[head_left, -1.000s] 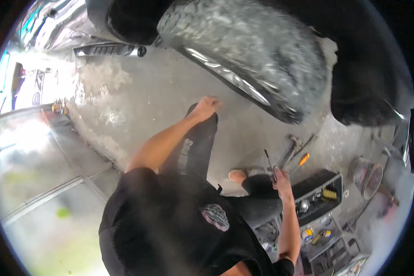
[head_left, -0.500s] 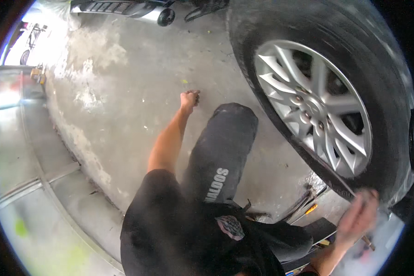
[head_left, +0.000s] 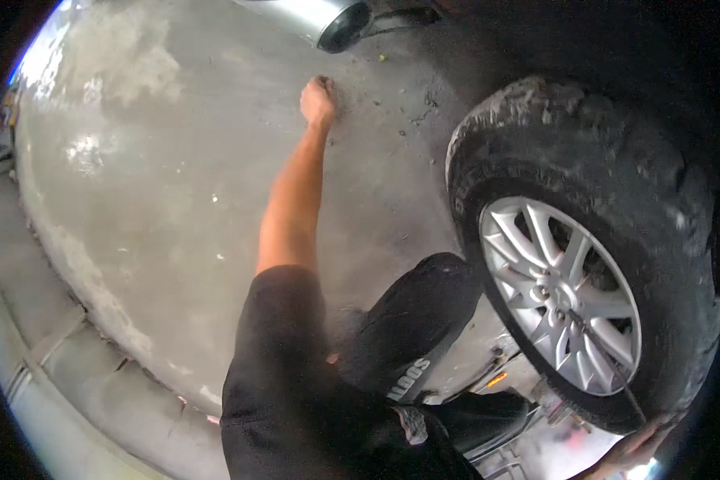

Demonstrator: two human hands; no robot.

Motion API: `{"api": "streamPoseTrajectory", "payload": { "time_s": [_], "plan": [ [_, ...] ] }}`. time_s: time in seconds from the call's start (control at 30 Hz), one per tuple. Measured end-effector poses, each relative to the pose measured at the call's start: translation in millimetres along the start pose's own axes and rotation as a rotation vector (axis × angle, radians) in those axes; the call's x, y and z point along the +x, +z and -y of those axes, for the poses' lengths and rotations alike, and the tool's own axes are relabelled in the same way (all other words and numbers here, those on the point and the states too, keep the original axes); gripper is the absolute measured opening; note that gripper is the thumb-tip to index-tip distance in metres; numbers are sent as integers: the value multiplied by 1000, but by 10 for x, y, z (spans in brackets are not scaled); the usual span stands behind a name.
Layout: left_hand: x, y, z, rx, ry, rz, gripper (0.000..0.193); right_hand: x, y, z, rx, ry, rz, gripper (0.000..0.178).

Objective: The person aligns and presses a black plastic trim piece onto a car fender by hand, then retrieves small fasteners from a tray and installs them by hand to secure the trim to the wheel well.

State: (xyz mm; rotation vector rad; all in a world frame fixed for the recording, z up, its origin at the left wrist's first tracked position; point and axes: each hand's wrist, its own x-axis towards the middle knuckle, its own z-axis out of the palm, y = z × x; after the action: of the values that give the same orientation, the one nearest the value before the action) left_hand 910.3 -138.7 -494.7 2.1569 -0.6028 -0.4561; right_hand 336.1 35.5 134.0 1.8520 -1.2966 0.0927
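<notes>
My left arm reaches forward over the concrete floor, and my left hand [head_left: 318, 100] hangs there with its fingers curled in; nothing shows in it. At the right stands a big wheel with a muddy black tyre [head_left: 528, 144] and a silver multi-spoke rim [head_left: 608, 308]. A thin dark lug wrench [head_left: 628, 392] slants from the lug nuts near the hub down across the rim and tyre. Its outer end meets my right hand [head_left: 636, 448], low at the tyre's lower edge. That hand is blurred and partly dark, with its fingers about the bar's end.
A chrome exhaust tip [head_left: 344, 28] juts out at the top under the vehicle. By my knee [head_left: 424, 312], an orange-handled tool [head_left: 498, 379] lies on the floor. A pale panelled surface [head_left: 64, 384] runs along the left. Dirt crumbs [head_left: 404, 132] lie near the tyre.
My view has shifted, so the wheel sits lower and the exhaust tip looks nearer. My left hand has moved forward. My right hand is lower, still at the wrench's end.
</notes>
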Motion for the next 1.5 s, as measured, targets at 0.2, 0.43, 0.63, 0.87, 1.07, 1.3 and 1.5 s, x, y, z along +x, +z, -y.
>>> {"api": "streamPoseTrajectory", "payload": {
  "time_s": [0.2, 0.43, 0.63, 0.87, 1.07, 1.3, 1.5],
  "plan": [
    [752, 317, -50, 239, 153, -36, 20, 306, -17, 629, -96, 4, -63, 53],
    [1123, 736, 9, -5, 288, -253, 20, 65, -104, 293, -315, 262, 84, 43],
    [1211, 850, 12, -84, 235, -163, 18, 104, 61, 482, -65, 208, -8, 43],
    [697, 465, 314, -736, -36, 176, 17, 61, 213, 386, 126, 198, -43, 43],
    [-766, -1159, -721, -1482, -223, 311, 15, 89, 163, -56, 219, -40, -23, 50],
    [-1474, -1683, -904, -1601, -183, 381, 33, 119, 155, 125, 156, -82, -128, 42],
    [-1721, -1988, -1028, -1546, -50, 363, 34, 127, 229, -55, 38, -125, -146, 41]
  ]
}}
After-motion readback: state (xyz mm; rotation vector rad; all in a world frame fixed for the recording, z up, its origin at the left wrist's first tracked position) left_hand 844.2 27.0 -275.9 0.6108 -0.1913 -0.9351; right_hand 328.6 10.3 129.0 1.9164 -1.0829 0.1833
